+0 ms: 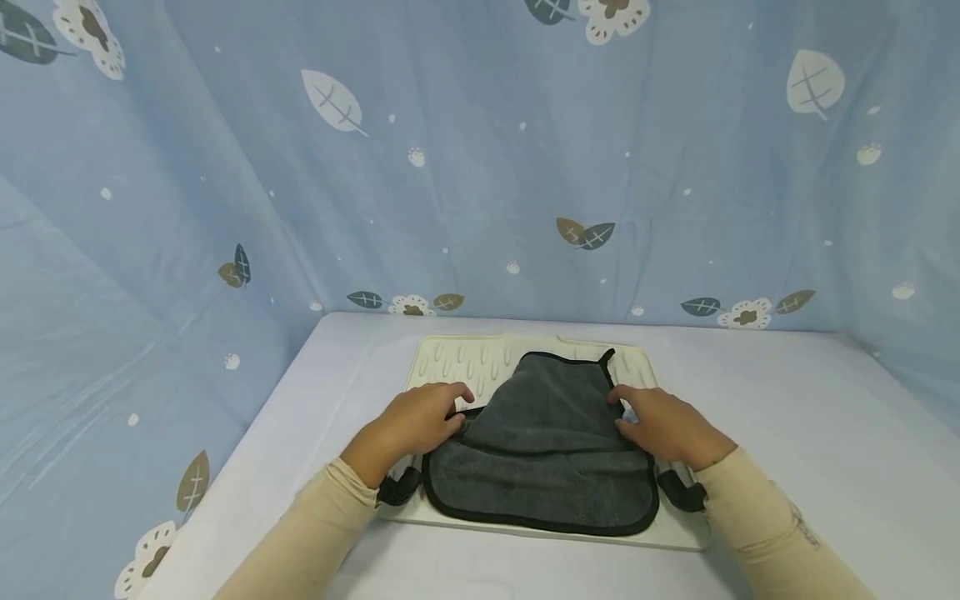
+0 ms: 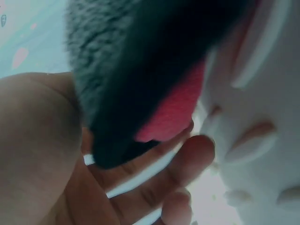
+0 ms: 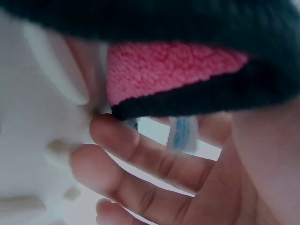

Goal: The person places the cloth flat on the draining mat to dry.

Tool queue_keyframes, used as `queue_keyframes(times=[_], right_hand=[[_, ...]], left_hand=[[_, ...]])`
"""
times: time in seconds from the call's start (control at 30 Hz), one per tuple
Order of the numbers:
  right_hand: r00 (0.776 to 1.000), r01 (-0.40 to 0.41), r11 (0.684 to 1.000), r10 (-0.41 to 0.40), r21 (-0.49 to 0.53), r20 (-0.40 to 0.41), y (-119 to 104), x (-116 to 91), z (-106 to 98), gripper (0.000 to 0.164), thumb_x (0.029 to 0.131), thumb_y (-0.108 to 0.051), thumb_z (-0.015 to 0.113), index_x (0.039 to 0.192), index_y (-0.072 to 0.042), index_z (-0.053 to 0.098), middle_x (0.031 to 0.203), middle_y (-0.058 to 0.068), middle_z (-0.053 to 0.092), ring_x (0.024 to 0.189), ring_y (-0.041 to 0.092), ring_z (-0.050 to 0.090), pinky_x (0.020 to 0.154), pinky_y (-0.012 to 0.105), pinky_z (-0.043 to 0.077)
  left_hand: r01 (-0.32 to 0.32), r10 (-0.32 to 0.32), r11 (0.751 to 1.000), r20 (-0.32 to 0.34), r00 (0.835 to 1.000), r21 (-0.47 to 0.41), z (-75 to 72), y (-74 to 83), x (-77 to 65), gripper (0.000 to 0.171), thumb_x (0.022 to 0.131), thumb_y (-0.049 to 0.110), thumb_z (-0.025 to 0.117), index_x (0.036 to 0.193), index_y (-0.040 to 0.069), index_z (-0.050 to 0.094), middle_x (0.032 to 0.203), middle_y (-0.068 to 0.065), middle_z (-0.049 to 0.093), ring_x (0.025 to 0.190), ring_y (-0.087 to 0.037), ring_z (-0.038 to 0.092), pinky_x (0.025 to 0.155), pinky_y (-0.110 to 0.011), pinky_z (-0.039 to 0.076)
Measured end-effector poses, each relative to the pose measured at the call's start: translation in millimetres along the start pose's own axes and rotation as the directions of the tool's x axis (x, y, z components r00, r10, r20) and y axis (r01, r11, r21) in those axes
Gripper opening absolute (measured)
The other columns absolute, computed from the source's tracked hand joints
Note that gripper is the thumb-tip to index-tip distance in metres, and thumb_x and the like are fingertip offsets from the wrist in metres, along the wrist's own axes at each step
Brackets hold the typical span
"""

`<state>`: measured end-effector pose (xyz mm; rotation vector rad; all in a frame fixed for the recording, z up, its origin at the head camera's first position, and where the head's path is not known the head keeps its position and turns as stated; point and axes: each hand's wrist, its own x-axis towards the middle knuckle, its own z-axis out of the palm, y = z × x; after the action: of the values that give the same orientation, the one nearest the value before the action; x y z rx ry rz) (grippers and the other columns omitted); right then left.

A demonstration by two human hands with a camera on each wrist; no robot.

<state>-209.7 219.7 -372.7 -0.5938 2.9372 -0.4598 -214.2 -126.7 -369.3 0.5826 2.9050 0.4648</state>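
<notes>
A dark grey towel (image 1: 540, 475) with black edging lies partly folded on a cream ridged mat (image 1: 457, 367). Its pink underside (image 2: 176, 108) shows inside the fold in both wrist views. My left hand (image 1: 416, 421) holds the towel's left edge, thumb nearest me and fingers beyond. At the opposite edge, my right hand (image 1: 663, 425) holds the cloth between curled fingers and thumb. Beside the right fingers hangs a small white and blue tag (image 3: 183, 133). A black hanging loop (image 1: 607, 356) sticks up at the far right corner. The thumbs' exact contact is partly hidden in the wrist views.
The mat lies on a white-covered table (image 1: 787, 417). Blue curtains (image 1: 480, 167) with leaf and flower prints stand behind and to the left. Black wrist straps (image 1: 682, 492) sit near both sleeves, over the mat's near corners.
</notes>
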Motion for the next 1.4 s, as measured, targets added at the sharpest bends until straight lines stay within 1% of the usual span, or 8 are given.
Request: queue_keyframes(times=[0.2,0.37,0.6,0.9,1.0,1.1,1.2,1.4], right_hand=[[0.997,0.056,0.998,-0.055,0.016,-0.057,0,3,4,0.031,0.089,-0.002,0.067,0.119,-0.002,0.063,0.098,0.011,0.069,0.07,0.013,0.052,0.065,0.035,0.045],[0.999,0.028,0.999,-0.027,0.035,-0.034,0,3,5,0.034,0.086,0.002,0.064,0.119,-0.003,0.063,0.095,0.009,0.068,0.068,0.013,0.051,0.06,0.031,0.043],[1.0,-0.009,1.0,0.009,0.008,0.006,-2,0,0,0.033,0.085,-0.005,0.069,0.117,-0.005,0.063,0.091,0.007,0.068,0.065,0.014,0.05,0.06,0.033,0.043],[0.999,-0.023,0.999,0.023,-0.022,0.025,1,1,-1,0.03,0.085,-0.007,0.069,0.114,-0.005,0.064,0.097,0.01,0.071,0.069,0.014,0.053,0.062,0.035,0.045],[0.999,-0.03,0.999,0.03,-0.015,0.03,3,2,1,0.029,0.086,-0.008,0.068,0.114,-0.005,0.063,0.094,0.009,0.07,0.068,0.015,0.052,0.062,0.035,0.044],[0.999,-0.038,0.999,0.038,-0.005,0.02,4,3,3,0.026,0.088,-0.01,0.067,0.113,-0.006,0.064,0.089,0.006,0.068,0.067,0.015,0.052,0.062,0.034,0.044],[1.0,-0.025,1.0,0.025,-0.009,-0.015,5,4,4,0.022,0.089,-0.011,0.067,0.111,-0.006,0.065,0.088,0.006,0.067,0.069,0.015,0.053,0.063,0.036,0.046],[0.999,0.001,0.999,-0.003,-0.037,-0.055,5,5,5,0.021,0.09,-0.009,0.069,0.11,-0.003,0.065,0.089,0.007,0.066,0.074,0.016,0.055,0.067,0.04,0.049]], left_hand=[[-0.033,0.033,0.999,-0.038,0.999,-0.014,3.9,0.3,2.7,0.026,0.098,0.018,0.065,0.123,0.019,0.067,0.091,0.003,0.068,0.082,-0.015,0.064,0.069,-0.039,0.051],[-0.036,0.036,0.999,-0.077,0.996,-0.001,5.2,1.9,3.0,0.026,0.098,0.015,0.062,0.123,0.019,0.068,0.085,0.004,0.067,0.072,-0.012,0.06,0.058,-0.033,0.046],[0.023,-0.024,1.0,-0.11,0.994,-0.01,2.3,2.8,2.0,0.031,0.094,0.014,0.06,0.124,0.02,0.067,0.066,0.006,0.054,0.054,-0.012,0.044,0.048,-0.029,0.033],[0.125,-0.122,0.992,-0.116,0.986,0.017,-3.2,1.2,1.8,0.032,0.093,0.021,0.061,0.125,0.02,0.066,0.06,0.004,0.051,0.053,-0.015,0.041,0.05,-0.031,0.033],[0.127,-0.124,0.992,-0.096,0.988,0.027,-1.4,0.1,2.8,0.031,0.094,0.022,0.061,0.125,0.019,0.066,0.068,0.002,0.061,0.057,-0.016,0.047,0.053,-0.033,0.036],[0.123,-0.119,0.992,-0.091,0.989,0.039,1.2,-1.0,4.0,0.028,0.096,0.024,0.061,0.124,0.02,0.066,0.091,-0.002,0.072,0.066,-0.017,0.056,0.055,-0.034,0.041],[0.105,-0.099,0.993,-0.108,0.989,0.045,3.4,-1.2,5.0,0.025,0.098,0.024,0.06,0.122,0.021,0.068,0.112,-0.005,0.071,0.078,-0.018,0.063,0.061,-0.038,0.048],[0.002,0.002,1.0,-0.117,0.993,0.028,9.1,-1.8,5.6,0.022,0.102,0.02,0.057,0.12,0.019,0.071,0.112,-0.004,0.067,0.091,-0.02,0.067,0.075,-0.042,0.054]])
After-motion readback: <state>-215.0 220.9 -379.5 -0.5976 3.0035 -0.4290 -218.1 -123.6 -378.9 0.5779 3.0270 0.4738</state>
